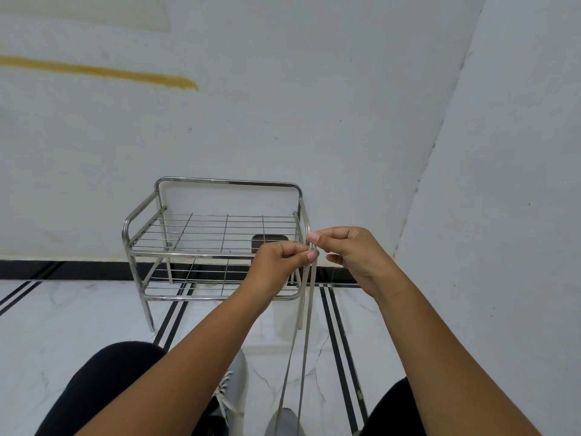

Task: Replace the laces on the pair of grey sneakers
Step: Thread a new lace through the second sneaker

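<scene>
Two strands of a grey lace (303,335) run taut from the bottom of the view up to my hands. My left hand (279,259) and my right hand (342,250) are raised close together, and each pinches the lace's upper ends between thumb and forefinger. One grey sneaker (283,421) lies on the floor where the strands start, only its tip showing. A second grey sneaker (235,382) with pale laces sits to its left, partly hidden behind my left forearm.
A steel wire shoe rack (188,234) with two shelves stands against the wall ahead; a dark object (270,239) lies on its top shelf behind my hands. My knees in dark trousers (103,382) frame the white marble floor with black stripes.
</scene>
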`<move>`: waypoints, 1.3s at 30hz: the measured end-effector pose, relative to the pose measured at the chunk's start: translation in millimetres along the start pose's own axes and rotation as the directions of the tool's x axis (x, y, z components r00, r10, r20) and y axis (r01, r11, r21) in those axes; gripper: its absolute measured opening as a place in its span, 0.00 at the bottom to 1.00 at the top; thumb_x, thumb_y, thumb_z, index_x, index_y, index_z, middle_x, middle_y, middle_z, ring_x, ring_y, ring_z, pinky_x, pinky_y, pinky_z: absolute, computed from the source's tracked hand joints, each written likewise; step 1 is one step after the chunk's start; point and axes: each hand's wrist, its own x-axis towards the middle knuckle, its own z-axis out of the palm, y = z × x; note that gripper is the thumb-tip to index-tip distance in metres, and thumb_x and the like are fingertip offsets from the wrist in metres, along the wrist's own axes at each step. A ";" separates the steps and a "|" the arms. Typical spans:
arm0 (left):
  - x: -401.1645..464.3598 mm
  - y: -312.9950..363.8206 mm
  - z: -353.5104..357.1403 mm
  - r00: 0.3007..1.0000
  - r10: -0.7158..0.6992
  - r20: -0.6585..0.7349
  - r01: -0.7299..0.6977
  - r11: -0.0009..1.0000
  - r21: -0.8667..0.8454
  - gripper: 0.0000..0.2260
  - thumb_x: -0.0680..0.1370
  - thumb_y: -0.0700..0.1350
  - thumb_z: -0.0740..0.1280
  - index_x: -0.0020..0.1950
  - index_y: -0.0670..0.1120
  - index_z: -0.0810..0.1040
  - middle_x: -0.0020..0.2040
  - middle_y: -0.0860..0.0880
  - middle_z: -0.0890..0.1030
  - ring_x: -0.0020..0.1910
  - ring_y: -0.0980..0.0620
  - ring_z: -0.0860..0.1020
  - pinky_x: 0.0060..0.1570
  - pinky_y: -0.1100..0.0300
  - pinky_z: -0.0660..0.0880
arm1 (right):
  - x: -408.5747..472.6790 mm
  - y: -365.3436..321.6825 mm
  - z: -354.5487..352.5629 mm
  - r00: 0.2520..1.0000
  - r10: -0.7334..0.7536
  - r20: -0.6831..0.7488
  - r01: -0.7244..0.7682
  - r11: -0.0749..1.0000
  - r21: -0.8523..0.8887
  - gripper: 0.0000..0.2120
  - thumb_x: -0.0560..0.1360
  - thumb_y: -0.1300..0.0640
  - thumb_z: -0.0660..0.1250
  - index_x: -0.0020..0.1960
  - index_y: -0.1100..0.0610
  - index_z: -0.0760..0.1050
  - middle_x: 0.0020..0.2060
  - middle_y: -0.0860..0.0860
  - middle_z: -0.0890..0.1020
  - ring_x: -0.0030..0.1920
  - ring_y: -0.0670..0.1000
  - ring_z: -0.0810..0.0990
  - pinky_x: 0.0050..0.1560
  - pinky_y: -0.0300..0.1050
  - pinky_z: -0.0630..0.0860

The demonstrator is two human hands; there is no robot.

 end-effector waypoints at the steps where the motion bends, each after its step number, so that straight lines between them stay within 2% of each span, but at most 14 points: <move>1: -0.1 0.1 -0.3 1.000 -0.001 -0.002 0.001 1.000 -0.003 0.07 0.74 0.45 0.72 0.49 0.44 0.85 0.46 0.46 0.85 0.50 0.51 0.82 0.57 0.58 0.76 | 0.0 0.2 0.0 1.000 0.000 -0.004 0.000 1.000 0.004 0.10 0.71 0.53 0.74 0.49 0.57 0.84 0.46 0.49 0.86 0.50 0.43 0.82 0.51 0.39 0.73; 5: -1.5 2.0 0.5 1.000 -0.006 -0.002 0.006 1.000 -0.009 0.06 0.74 0.44 0.72 0.49 0.44 0.85 0.46 0.47 0.85 0.50 0.52 0.82 0.56 0.59 0.75 | 1.2 0.4 -0.7 1.000 0.007 -0.026 -0.007 1.000 0.012 0.11 0.71 0.53 0.74 0.50 0.58 0.84 0.47 0.49 0.86 0.52 0.44 0.81 0.51 0.39 0.73; 10: -1.0 2.1 0.1 1.000 -0.003 0.002 0.003 1.000 0.007 0.06 0.74 0.45 0.72 0.48 0.45 0.85 0.46 0.47 0.85 0.51 0.51 0.82 0.58 0.56 0.76 | 1.2 0.2 0.8 1.000 0.008 -0.019 -0.008 1.000 0.001 0.11 0.71 0.53 0.74 0.50 0.57 0.84 0.45 0.47 0.86 0.51 0.45 0.81 0.51 0.40 0.74; 14: -2.1 2.3 0.9 1.000 0.006 0.001 -0.006 1.000 0.019 0.03 0.74 0.44 0.72 0.45 0.47 0.85 0.45 0.48 0.85 0.51 0.52 0.82 0.58 0.56 0.76 | 2.1 -3.3 -0.4 0.990 -0.020 -0.141 0.033 0.995 0.095 0.13 0.72 0.47 0.71 0.49 0.56 0.84 0.40 0.45 0.80 0.41 0.46 0.75 0.49 0.42 0.76; 16: -2.2 2.3 1.2 1.000 0.008 -0.002 -0.008 1.000 0.018 0.03 0.74 0.44 0.72 0.45 0.48 0.85 0.45 0.49 0.85 0.51 0.53 0.82 0.59 0.55 0.76 | 2.4 -6.1 -4.4 0.978 -0.022 -0.205 0.054 0.987 0.150 0.16 0.73 0.44 0.69 0.50 0.55 0.84 0.40 0.47 0.76 0.40 0.46 0.72 0.47 0.41 0.76; 18: -2.1 2.4 1.0 1.000 0.004 -0.008 -0.004 1.000 0.020 0.03 0.74 0.45 0.72 0.45 0.48 0.85 0.45 0.49 0.85 0.51 0.53 0.82 0.59 0.55 0.75 | 1.4 -7.5 -8.0 0.977 -0.028 -0.210 0.056 0.990 0.130 0.17 0.73 0.43 0.69 0.50 0.56 0.84 0.41 0.48 0.76 0.41 0.47 0.72 0.47 0.41 0.76; 24: -0.5 0.5 0.7 1.000 0.006 -0.027 -0.006 1.000 0.010 0.04 0.74 0.44 0.72 0.46 0.46 0.85 0.46 0.46 0.85 0.51 0.50 0.82 0.59 0.54 0.76 | -1.2 0.5 -6.0 0.999 0.005 -0.032 -0.006 0.999 -0.044 0.17 0.72 0.41 0.69 0.49 0.54 0.85 0.39 0.45 0.79 0.43 0.46 0.75 0.50 0.43 0.76; 27: 0.0 -1.4 -0.1 0.998 0.007 -0.055 -0.006 1.000 0.017 0.05 0.74 0.43 0.72 0.48 0.45 0.84 0.46 0.46 0.85 0.50 0.49 0.82 0.58 0.55 0.77 | 1.6 7.4 -10.7 0.995 0.091 0.050 -0.089 0.995 -0.044 0.12 0.79 0.49 0.64 0.52 0.53 0.83 0.44 0.48 0.80 0.46 0.47 0.77 0.52 0.45 0.76; 29: 0.3 -3.3 -1.7 0.996 0.002 -0.089 0.001 1.000 0.025 0.06 0.74 0.43 0.72 0.49 0.44 0.84 0.46 0.46 0.85 0.50 0.49 0.82 0.56 0.57 0.77 | 3.3 13.6 -15.8 0.964 0.202 0.174 -0.178 0.973 -0.144 0.11 0.79 0.59 0.62 0.56 0.53 0.81 0.50 0.49 0.83 0.50 0.49 0.80 0.55 0.46 0.76; 30: -0.5 -5.5 -2.3 0.995 -0.010 -0.101 0.013 0.999 0.032 0.06 0.75 0.43 0.71 0.50 0.44 0.84 0.46 0.47 0.85 0.50 0.50 0.82 0.53 0.60 0.77 | 3.0 19.4 -16.0 0.936 0.263 0.234 -0.212 0.952 -0.222 0.12 0.78 0.60 0.63 0.58 0.53 0.80 0.53 0.49 0.83 0.53 0.49 0.80 0.56 0.46 0.76; 32: -0.8 -6.1 -3.4 0.993 -0.028 -0.111 0.032 0.999 0.039 0.07 0.75 0.43 0.71 0.51 0.42 0.83 0.46 0.47 0.85 0.47 0.54 0.82 0.49 0.64 0.76 | 1.9 28.8 -9.6 0.898 0.331 0.290 -0.219 0.908 -0.357 0.11 0.77 0.57 0.68 0.59 0.52 0.79 0.55 0.49 0.83 0.56 0.49 0.81 0.56 0.45 0.76; 35: -0.4 -11.5 -5.1 0.992 -0.041 -0.120 0.050 0.996 0.078 0.08 0.75 0.43 0.71 0.52 0.42 0.83 0.46 0.49 0.84 0.45 0.56 0.82 0.48 0.66 0.77 | 2.0 44.7 7.4 0.940 0.285 0.189 -0.191 0.897 -0.399 0.11 0.74 0.52 0.71 0.54 0.56 0.81 0.52 0.53 0.84 0.55 0.50 0.81 0.53 0.43 0.76; 37: -0.3 -21.1 -9.5 0.986 -0.034 -0.164 0.056 0.990 0.132 0.07 0.75 0.44 0.71 0.51 0.44 0.83 0.45 0.50 0.84 0.46 0.55 0.82 0.52 0.62 0.76 | 3.4 56.4 15.4 0.959 0.263 0.101 -0.210 0.906 -0.366 0.08 0.76 0.55 0.69 0.51 0.58 0.82 0.49 0.54 0.85 0.51 0.50 0.83 0.52 0.45 0.76; 39: -0.6 -34.9 -16.4 0.972 -0.028 -0.234 0.084 0.968 0.235 0.06 0.76 0.46 0.70 0.49 0.46 0.84 0.43 0.53 0.83 0.46 0.55 0.80 0.51 0.60 0.74 | 11.7 71.3 11.6 0.951 0.305 -0.045 -0.302 0.895 -0.329 0.05 0.77 0.61 0.65 0.45 0.59 0.79 0.43 0.54 0.85 0.44 0.51 0.84 0.50 0.45 0.76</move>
